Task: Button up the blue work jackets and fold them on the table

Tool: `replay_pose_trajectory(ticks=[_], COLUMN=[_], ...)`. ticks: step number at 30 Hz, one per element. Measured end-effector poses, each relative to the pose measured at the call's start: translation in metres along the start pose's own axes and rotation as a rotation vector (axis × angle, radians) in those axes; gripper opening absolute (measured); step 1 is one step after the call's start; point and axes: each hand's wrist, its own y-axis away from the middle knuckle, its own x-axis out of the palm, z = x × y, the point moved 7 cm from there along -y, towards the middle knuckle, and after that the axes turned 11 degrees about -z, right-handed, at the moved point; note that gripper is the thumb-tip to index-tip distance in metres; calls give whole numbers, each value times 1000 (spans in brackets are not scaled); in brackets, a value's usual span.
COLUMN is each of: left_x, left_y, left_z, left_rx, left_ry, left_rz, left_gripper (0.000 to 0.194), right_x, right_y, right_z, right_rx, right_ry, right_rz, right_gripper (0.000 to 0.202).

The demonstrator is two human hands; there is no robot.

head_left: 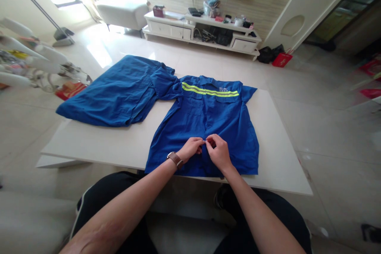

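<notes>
A blue work shirt [190,123] with a yellow-green reflective stripe across its chest lies front side up, collar away from me. My left hand [193,147], below a wristwatch on a brown strap, pinches the front placket low down. Fingertip to fingertip with it, my right hand [218,149] pinches the same edge. Whatever small part sits between the fingers, perhaps a button, is too small to make out. To the left, a folded blue garment [116,91] lies beside the shirt and touches its sleeve.
Both garments rest on a white table [276,147], whose near edge is just before my knees. Beyond it stand a white TV cabinet [166,27] with several items on it and a pale bench [122,10]. A red bag [281,59] sits on the floor.
</notes>
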Motion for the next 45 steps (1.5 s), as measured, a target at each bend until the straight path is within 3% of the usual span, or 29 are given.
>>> replay_pose_trajectory(ticks=[15, 38, 45], left_x=[-3, -1, 0], left_y=[-5, -3, -2], left_z=[0, -6, -9], left_rx=[53, 68, 126], left_ry=[-70, -107, -117], left_rz=[-9, -28, -3], left_gripper=[25, 29, 38], right_x=[1, -5, -6], right_y=[0, -2, -3], right_z=[2, -8, -8], right_rx=[-6, 145, 153], right_ry=[-6, -59, -62], right_rz=[7, -52, -57], right_gripper=[11, 9, 11])
